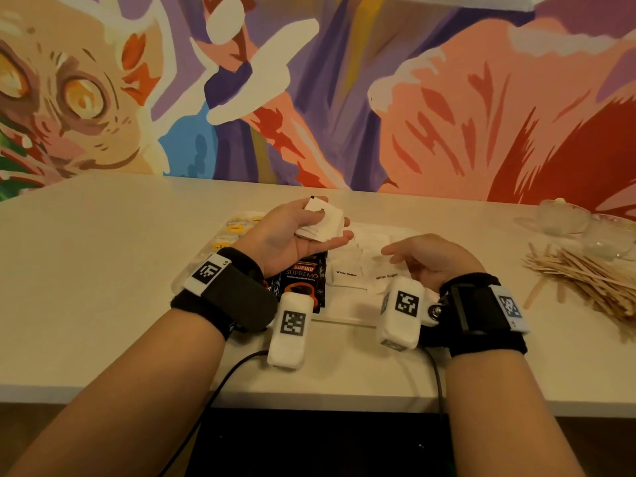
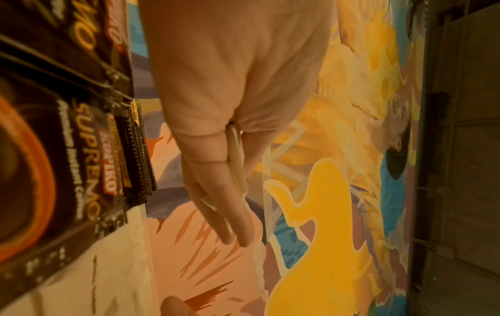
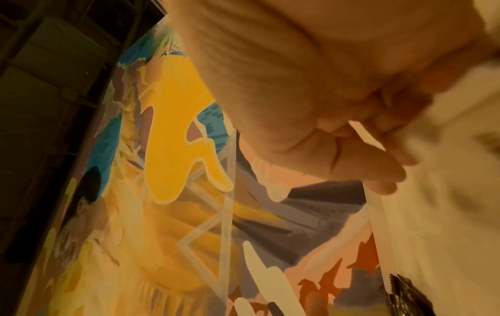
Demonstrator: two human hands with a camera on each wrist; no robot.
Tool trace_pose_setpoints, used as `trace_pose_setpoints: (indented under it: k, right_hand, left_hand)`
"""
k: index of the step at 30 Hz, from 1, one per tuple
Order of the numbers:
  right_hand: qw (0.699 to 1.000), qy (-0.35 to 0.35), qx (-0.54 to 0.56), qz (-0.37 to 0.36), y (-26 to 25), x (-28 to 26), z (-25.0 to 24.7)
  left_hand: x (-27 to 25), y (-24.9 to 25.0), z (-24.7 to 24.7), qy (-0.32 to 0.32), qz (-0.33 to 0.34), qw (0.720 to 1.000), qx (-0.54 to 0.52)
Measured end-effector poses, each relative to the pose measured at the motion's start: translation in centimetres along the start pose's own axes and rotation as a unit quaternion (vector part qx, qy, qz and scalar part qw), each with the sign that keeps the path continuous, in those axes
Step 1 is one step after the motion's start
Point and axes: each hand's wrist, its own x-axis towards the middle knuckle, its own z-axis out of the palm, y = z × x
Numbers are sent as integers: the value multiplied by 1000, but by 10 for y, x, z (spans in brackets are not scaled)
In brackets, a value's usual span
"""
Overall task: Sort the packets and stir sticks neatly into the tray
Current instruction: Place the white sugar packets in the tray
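Head view: we see the left hand [image 1: 296,232], palm up, pinching a small stack of white packets [image 1: 323,222] above the tray [image 1: 347,320] on the desk [image 1: 103,270]; the right hand [image 1: 430,258], fingers relaxed and holding nothing, hovers just right of it, over the white sugar packets [image 1: 364,275] lying flat below

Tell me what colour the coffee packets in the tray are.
Black with orange and red print; the coffee packets show best in the head view.
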Motion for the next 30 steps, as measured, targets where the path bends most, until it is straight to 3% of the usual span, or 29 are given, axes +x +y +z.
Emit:
trace_pose_setpoints:
  k: [3,6,10,13,17,23,27,30]
  right_hand:
    - [999,16,-33,-32,0,-1,-1]
    - [993,25,12,-117,-3,-5,0]
    - [965,-91,101,-226,-8,-17,9]
    - [950,-149,82,-263,-9,-20,16]
    - [952,-166,37,-255,-8,-19,23]
    - [960,-125,101,-229,-10,-17,21]
    - [942,-155,188,-230,-10,-16,17]
    - [943,-156,190,-224,-10,-14,15]
  left_hand:
    - [-1,0,0,-8,7,998,65]
    - [-1,-1,0,-2,19,992,125]
    - [-2,-4,-1,18,26,984,174]
    - [-3,-5,-1,16,26,975,219]
    - [-6,-6,0,4,23,964,264]
    - [-8,-7,7,-21,-19,962,271]
    - [-5,-3,7,10,-23,971,238]
    - [-5,2,3,54,1,986,156]
